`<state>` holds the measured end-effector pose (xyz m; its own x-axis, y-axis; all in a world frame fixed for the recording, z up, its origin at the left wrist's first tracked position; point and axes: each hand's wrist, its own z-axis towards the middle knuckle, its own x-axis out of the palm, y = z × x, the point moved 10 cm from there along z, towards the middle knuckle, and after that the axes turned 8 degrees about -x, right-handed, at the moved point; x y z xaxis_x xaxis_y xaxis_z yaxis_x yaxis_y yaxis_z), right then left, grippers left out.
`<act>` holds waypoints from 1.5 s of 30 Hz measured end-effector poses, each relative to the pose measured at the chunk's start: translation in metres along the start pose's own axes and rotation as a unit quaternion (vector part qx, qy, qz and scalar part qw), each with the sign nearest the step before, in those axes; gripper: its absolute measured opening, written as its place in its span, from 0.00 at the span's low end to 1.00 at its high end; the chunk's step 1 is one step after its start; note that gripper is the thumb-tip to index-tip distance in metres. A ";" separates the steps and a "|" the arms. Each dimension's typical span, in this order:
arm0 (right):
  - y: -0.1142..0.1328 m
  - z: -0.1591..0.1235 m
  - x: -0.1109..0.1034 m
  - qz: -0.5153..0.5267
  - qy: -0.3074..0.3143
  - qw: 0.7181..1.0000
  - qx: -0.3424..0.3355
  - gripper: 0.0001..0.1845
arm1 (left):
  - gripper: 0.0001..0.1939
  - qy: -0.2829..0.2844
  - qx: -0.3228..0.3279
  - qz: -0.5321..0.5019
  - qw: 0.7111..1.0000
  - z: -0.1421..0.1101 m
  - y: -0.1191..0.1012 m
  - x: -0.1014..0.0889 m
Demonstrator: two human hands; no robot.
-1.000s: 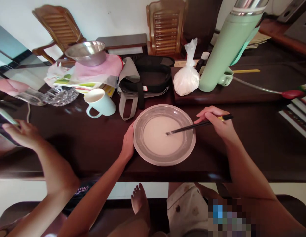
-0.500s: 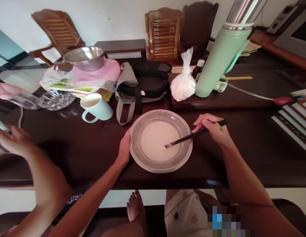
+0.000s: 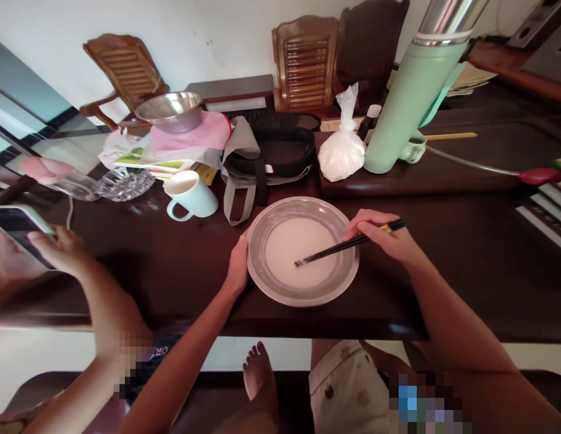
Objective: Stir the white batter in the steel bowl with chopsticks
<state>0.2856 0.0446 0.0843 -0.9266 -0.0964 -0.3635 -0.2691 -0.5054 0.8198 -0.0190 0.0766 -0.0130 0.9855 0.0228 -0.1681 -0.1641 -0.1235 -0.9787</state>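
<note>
A shallow grey bowl [image 3: 303,294] of white liquid sits near the front edge of a dark wooden table [image 3: 443,259]. My left hand [image 3: 237,268] is cupped against the bowl's left rim. My right hand [image 3: 380,235] is closed on a pair of black chopsticks [image 3: 339,248], whose tips dip into the white liquid near the bowl's centre.
Another person's hand [image 3: 58,247] holds a phone [image 3: 18,226] at the far left. Behind the bowl stand a mint mug [image 3: 192,196], a dark bag [image 3: 271,150], a tied bag of white powder [image 3: 341,154], a tall green flask [image 3: 407,102] and a steel bowl [image 3: 169,111].
The chopstick tips have shifted leftward in the liquid, from right of centre towards the middle. My left hand stays on the rim. The other person's phone has come back into view.
</note>
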 end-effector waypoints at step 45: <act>-0.014 -0.001 -0.004 0.080 -0.051 0.995 0.019 0.09 | 0.30 -0.024 0.029 0.072 0.997 -0.005 -0.016 0.000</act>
<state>0.2932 0.0516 0.0739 -0.9797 -0.0832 -0.1822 -0.1248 -0.4577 0.8803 -0.0159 0.0735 0.0035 0.9484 0.0572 -0.3118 -0.3077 -0.0715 -0.9488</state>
